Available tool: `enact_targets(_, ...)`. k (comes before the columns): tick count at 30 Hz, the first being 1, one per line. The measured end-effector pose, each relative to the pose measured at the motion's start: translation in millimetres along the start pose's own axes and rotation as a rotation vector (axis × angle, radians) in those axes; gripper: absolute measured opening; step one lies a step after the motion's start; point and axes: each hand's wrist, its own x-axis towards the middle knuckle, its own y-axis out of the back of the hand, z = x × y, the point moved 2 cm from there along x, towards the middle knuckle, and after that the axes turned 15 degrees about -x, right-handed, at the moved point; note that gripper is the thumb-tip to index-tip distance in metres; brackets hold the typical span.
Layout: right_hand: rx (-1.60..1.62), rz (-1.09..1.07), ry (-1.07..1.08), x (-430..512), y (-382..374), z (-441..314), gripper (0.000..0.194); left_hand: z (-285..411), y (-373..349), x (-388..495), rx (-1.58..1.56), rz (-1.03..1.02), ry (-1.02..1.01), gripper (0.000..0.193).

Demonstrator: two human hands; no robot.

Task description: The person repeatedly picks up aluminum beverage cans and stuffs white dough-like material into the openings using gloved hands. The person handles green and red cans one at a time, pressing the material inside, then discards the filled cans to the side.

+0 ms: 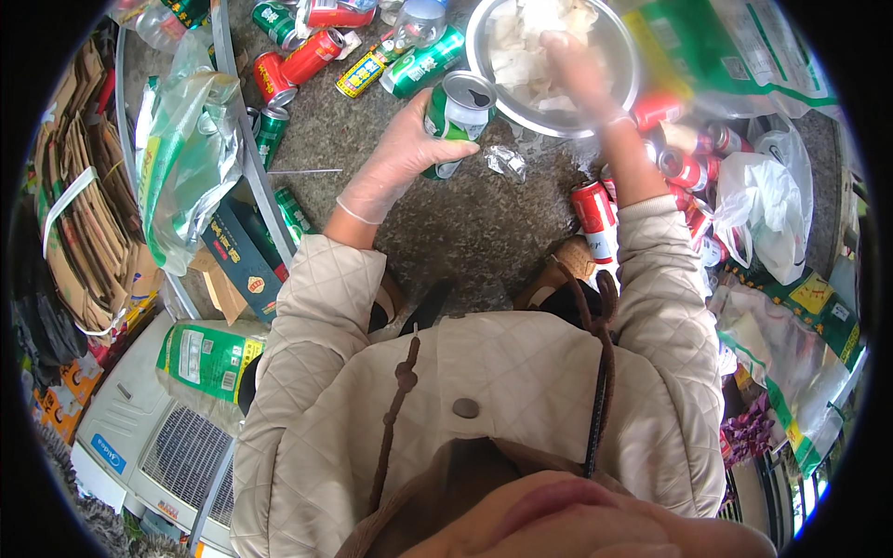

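My left hand (411, 146), in a thin clear glove, grips a green and white drink can (457, 115). The can's opened top faces up towards me. Blurred by motion, my right hand (575, 73) reaches over a round metal basin (630, 70). Crumpled white pieces (516, 42), perhaps wet paper, fill much of the basin. Whether the right fingers hold any of them cannot be made out. A crumpled scrap of silvery foil or clear film (506, 162) lies on the concrete floor (460, 230) just below the can.
Red cans (310, 56) and green cans (425, 61) lie beyond my left hand. More red cans (593, 216) are heaped at the right, beside a white plastic bag (760, 202). At the left are a metal frame (244, 132), flattened cardboard (87, 230) and an air-conditioner unit (139, 411).
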Motion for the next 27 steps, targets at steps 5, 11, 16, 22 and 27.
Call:
enact_targets(5,-0.018,0.027,-0.152,3,-2,10,0.041,-19,22,0,0.090,0.017,-0.034,0.074)
enact_targets(11,-0.192,0.146,-0.039,8,-3,31,0.048,-29,37,-2,0.120,0.051,-0.057,0.071)
enact_targets(16,-0.263,-0.351,-0.007,-21,-17,-3,0.052,-43,58,-3,0.112,0.096,-0.080,0.071)
enact_targets(22,-0.304,-0.397,0.432,-70,-56,-61,0.032,-48,71,-2,0.279,0.135,-0.106,0.073)
enact_targets(27,-0.545,-0.356,0.474,-76,-64,-74,0.017,-44,75,-3,0.413,0.178,-0.127,0.074)
